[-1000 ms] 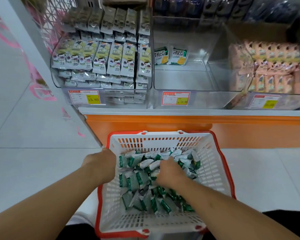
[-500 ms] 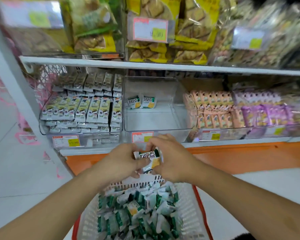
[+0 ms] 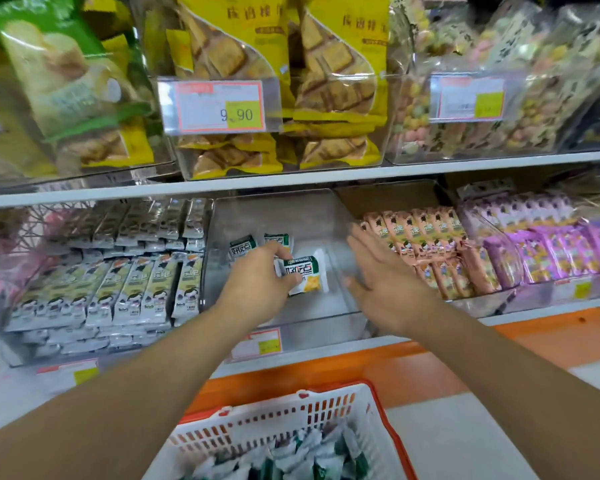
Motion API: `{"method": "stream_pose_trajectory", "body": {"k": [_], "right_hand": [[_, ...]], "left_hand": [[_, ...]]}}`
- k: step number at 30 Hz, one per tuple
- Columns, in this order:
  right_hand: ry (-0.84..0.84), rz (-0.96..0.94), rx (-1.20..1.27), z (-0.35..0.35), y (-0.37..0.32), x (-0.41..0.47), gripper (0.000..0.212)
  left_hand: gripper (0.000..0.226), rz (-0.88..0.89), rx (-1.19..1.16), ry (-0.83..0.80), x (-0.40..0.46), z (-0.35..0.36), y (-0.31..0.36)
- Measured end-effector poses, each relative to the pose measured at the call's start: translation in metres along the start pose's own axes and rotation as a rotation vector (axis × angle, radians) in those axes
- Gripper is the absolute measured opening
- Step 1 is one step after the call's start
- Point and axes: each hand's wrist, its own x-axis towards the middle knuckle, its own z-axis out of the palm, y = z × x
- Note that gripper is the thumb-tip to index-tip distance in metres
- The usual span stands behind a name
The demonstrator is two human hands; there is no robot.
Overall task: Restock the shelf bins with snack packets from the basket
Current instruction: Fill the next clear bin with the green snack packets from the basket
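Inside clear bin (image 3: 340, 311), left hand (image 3: 257, 285) fingers pinch snack packet (image 3: 303, 274); right hand (image 3: 381, 271) fingers spread wide, apart.

- Left hand (image 3: 257, 289) reaching into the clear middle bin (image 3: 326, 216), gripping a green-and-white snack packet (image 3: 303, 273) above the bin floor.
- Right hand (image 3: 383, 271) hovering with fingers straight near the bin's right wall, holding nothing.
- Two matching packets (image 3: 243, 245) standing toward the bin's back left.
- Basket (image 3: 291, 414) sitting below the shelf edge, holding more packets.
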Motion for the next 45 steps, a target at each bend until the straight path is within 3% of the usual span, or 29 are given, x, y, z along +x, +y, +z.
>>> {"method": "stream_pose_trajectory", "body": {"k": [10, 21, 30, 34, 40, 45], "right_hand": [[0.035, -0.023, 0.04, 0.014, 0.015, 0.009, 0.077], [0.008, 0.012, 0.103, 0.014, 0.012, 0.008, 0.076], [0.0, 0.014, 0.116, 0.016, 0.012, 0.009, 0.078], [-0.005, 0.014, 0.098, 0.014, 0.011, 0.011, 0.079], [0.03, -0.006, 0.028, 0.011, 0.006, -0.007, 0.081], [0.208, -0.101, -0.062, 0.003, -0.017, -0.04, 0.061]], "left_hand": [[0.032, 0.15, 0.455, 0.199, 0.128, 0.07, -0.023], [0.037, 0.259, 0.665, 0.308, 0.156, 0.089, -0.035], [0.046, 0.263, 0.539, 0.26, 0.146, 0.082, -0.024], [0.032, 0.304, 0.487, 0.24, 0.119, 0.069, -0.012], [0.022, 0.368, 0.192, 0.1, 0.017, 0.031, 0.007], [0.015, 0.41, 0.149, -0.031, -0.097, -0.008, -0.017]]}}
